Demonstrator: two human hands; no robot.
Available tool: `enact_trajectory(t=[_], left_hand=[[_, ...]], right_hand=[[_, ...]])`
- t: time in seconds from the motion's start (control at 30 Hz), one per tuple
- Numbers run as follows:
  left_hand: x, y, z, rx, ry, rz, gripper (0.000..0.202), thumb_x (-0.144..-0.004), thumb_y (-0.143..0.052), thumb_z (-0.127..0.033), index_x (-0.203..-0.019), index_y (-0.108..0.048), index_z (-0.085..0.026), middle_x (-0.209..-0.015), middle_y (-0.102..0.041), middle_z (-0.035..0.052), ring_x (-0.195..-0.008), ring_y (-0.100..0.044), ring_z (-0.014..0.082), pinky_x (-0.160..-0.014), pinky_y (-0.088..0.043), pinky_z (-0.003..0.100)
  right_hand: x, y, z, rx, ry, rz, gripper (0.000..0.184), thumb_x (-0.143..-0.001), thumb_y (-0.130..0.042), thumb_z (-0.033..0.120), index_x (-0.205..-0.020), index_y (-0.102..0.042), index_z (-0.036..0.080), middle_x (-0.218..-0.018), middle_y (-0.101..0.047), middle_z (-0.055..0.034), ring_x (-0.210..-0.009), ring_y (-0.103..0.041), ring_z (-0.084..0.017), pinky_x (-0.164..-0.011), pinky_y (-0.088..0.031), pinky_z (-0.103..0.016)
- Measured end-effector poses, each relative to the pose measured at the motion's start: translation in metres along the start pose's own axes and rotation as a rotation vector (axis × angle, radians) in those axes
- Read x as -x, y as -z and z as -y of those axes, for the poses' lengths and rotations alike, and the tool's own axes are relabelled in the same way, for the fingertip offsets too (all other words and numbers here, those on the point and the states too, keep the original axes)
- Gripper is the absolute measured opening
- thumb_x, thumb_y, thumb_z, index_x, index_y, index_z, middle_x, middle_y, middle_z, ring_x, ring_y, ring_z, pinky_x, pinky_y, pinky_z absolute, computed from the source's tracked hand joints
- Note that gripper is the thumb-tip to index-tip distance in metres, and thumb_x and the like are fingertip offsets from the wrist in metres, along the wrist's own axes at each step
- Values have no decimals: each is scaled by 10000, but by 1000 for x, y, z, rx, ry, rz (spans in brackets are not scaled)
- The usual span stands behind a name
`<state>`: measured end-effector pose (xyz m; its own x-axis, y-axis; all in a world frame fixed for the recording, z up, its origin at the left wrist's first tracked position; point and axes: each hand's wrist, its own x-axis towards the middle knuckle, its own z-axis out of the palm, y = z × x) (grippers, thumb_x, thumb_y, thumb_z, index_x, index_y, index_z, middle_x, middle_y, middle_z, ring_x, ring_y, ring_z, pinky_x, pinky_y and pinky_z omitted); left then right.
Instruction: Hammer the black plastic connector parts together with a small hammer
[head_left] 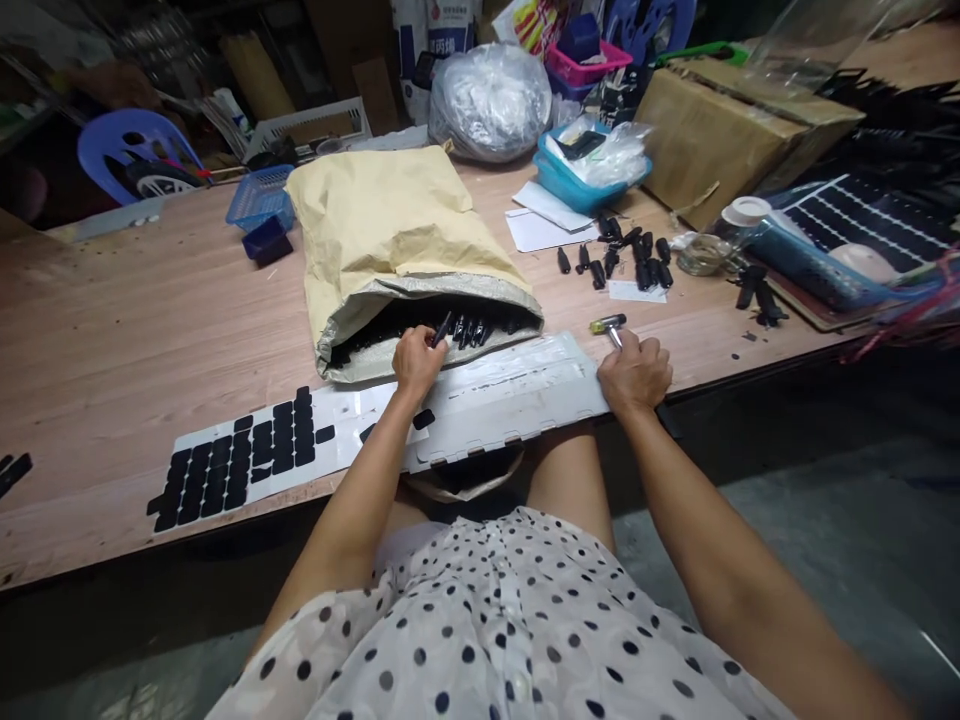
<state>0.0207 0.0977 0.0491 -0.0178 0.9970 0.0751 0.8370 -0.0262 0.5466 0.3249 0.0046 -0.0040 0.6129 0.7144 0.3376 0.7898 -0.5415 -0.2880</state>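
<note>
My left hand [417, 360] is closed on a small black part [442, 329] at the mouth of a large paper sack [397, 220]. Many similar black glossy parts [472, 330] lie inside the sack's opening. My right hand [636, 373] is wrapped round the handle of a small hammer [608, 324] with a yellowish end, at the table's front edge. Between my hands lies a flat white cardboard piece [517, 395]. To the left, a white sheet holds rows of black rounded stickers [217, 475]; a loose black one [424, 420] lies near my left wrist.
Several black parts [649, 262] are scattered right of the sack, near a blue basket [574, 185] with plastic bags. A cardboard box [727, 130] and a blue tray [817, 265] stand at right. A dark blue box [267, 241] sits left of the sack.
</note>
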Motion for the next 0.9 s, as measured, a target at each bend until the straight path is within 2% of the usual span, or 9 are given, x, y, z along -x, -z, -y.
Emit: enact_trajectory(t=[0.13,0.2,0.27,0.37,0.57,0.7,0.8,0.9], left_hand=[[67,8,24,158,-277,183,167,-815,-745,-264,-980,-761,-241,-924,-714,16,-761,-627,174,-746,-533,311],[94,7,32,180,-330,266,153,-819,-757,-255,-971,-768,-245,-889,-705,15,-762,-622,176,-750,-538,318],[110,3,37,165,-337,291,137,-818,-762,-238,-954,-772,-245,-872,-698,19,-813,-633,195,-801,-542,342],[115,-4,39,141,-309,270,147,-819,-759,-233,-964,-779,-251,-891,-698,24,-870,-637,215,-869,-535,375],[112,-10,37,133,-287,246,203,-780,-812,-269,-982,-791,-257,-889,-691,24,-888,-634,224,-865,-522,367],[114,-12,37,118,-298,233,195,-807,-798,-299,-999,-793,-267,-903,-694,25,-890,-629,220,-881,-503,369],[114,-14,38,113,-302,231,172,-837,-773,-309,-1003,-788,-266,-908,-698,25,-893,-628,219,-871,-495,364],[113,-16,39,129,-306,231,156,-848,-766,-311,-994,-790,-259,-899,-695,26,-894,-631,221,-859,-494,362]], right_hand=[[-1,-2,-4,-19,17,-4,412,-894,-478,208,-1246,-686,152,-1067,-592,-191,-979,-503,-324,-765,-387,-425],[-2,-1,-4,-22,18,2,409,-892,-478,205,-1244,-680,152,-1075,-585,-189,-985,-500,-323,-766,-392,-423],[-2,-1,-5,-18,12,10,405,-893,-474,201,-1239,-677,150,-1080,-586,-188,-994,-505,-327,-768,-393,-421],[-3,0,-4,-13,15,5,401,-895,-467,199,-1235,-674,151,-1085,-592,-186,-1002,-516,-330,-767,-389,-415],[-2,3,-3,-5,15,10,401,-893,-476,203,-1234,-683,163,-1082,-598,-175,-997,-529,-320,-764,-394,-400],[-6,4,-6,-33,0,24,393,-900,-471,204,-1221,-693,168,-1085,-594,-170,-993,-527,-314,-777,-416,-410],[-11,6,-10,-117,6,62,390,-899,-468,196,-1210,-703,170,-1059,-595,-158,-973,-535,-307,-808,-450,-442],[-3,19,-6,-287,71,4,398,-910,-469,226,-1231,-700,176,-1025,-623,-149,-970,-562,-308,-866,-478,-479]])
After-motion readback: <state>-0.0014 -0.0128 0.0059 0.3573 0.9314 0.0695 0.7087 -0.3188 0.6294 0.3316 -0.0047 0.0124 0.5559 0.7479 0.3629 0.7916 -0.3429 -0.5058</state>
